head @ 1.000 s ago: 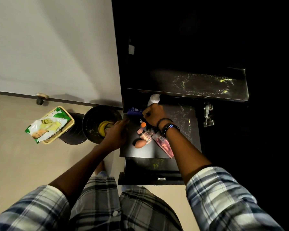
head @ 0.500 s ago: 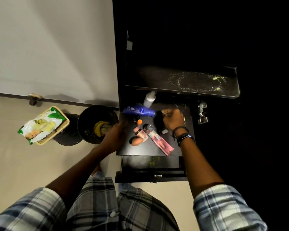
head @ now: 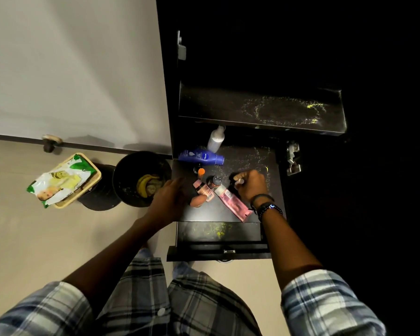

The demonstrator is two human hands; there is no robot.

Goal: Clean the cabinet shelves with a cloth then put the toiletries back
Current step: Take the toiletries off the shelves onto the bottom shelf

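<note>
The black cabinet's middle shelf [head: 274, 190] holds the toiletries. A white bottle [head: 215, 139] stands at the back and a blue lotion bottle [head: 200, 156] lies in front of it. Nearer me are an orange-capped bottle [head: 201, 172], a dark-capped bottle [head: 215, 181], a peach tube [head: 203, 189], a pink tube [head: 233, 200] and a beige sponge [head: 197, 201]. My right hand [head: 251, 184] is pinched around a small dark item [head: 237, 180] beside the pink tube. With its fingers spread, my left hand [head: 170, 195] rests on the shelf's left edge. Yellow dust marks the upper shelf [head: 260, 110] and the lower shelf [head: 216, 230].
A black bin [head: 141, 180] with a banana peel stands on the floor left of the cabinet. Further left, a wipes pack [head: 61, 178] lies on a tan basket. A metal hinge [head: 292, 156] sticks out on the cabinet's right side. The wall is white.
My right hand has let go of the blue lotion bottle, which now lies on the shelf. The hand moved right, then came toward me and closed on the small dark item.
</note>
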